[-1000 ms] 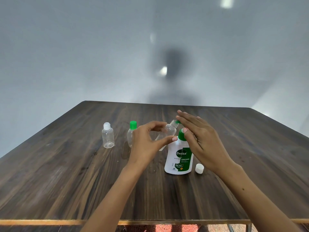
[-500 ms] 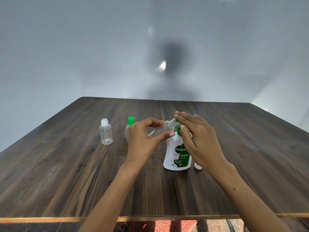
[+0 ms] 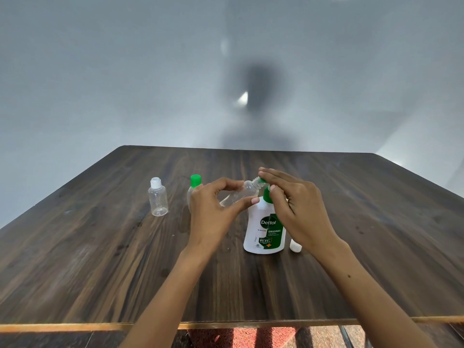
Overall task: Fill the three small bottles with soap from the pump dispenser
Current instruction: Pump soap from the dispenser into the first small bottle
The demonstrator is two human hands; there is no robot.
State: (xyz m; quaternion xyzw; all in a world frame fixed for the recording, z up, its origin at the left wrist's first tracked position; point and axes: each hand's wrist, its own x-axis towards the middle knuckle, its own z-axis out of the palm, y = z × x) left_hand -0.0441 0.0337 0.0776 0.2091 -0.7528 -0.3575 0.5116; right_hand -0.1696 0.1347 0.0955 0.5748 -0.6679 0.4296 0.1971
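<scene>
I find the left hand (image 3: 213,209) curled round an uncapped small bottle (image 3: 238,195), thumb and fingertips pinching its clear body. The bottle is tilted, neck raised toward the green spout of the pump dispenser (image 3: 265,227), so that its open mouth sits right at the nozzle. I judge the tilt deliberate: it puts the narrow opening where the soap will come out.

The right hand (image 3: 293,209) lies over the pump head, fingers nearly straight and laid flat on top, the thumb down beside the green collar. It grips nothing; it appears set to press. Whether soap is flowing I cannot tell, and the bottle in hand looks clear.

The dispenser stands on the desk (image 3: 100,259) near its middle, label toward me. A white cap (image 3: 295,247) lies just beside its base on the right, partly behind the right wrist — presumably off the held bottle, and parked within easy reach for recapping.

Two more bottles wait toward the left edge of the desk: a white-capped bottle (image 3: 158,199), upright and seemingly empty, and a green-capped bottle (image 3: 194,187), mostly hidden behind the left hand. Both are closed.

In my judgement this is the first of three fills. The risk is the mouth slipping off the nozzle under the press — soap would run onto the desk.
</scene>
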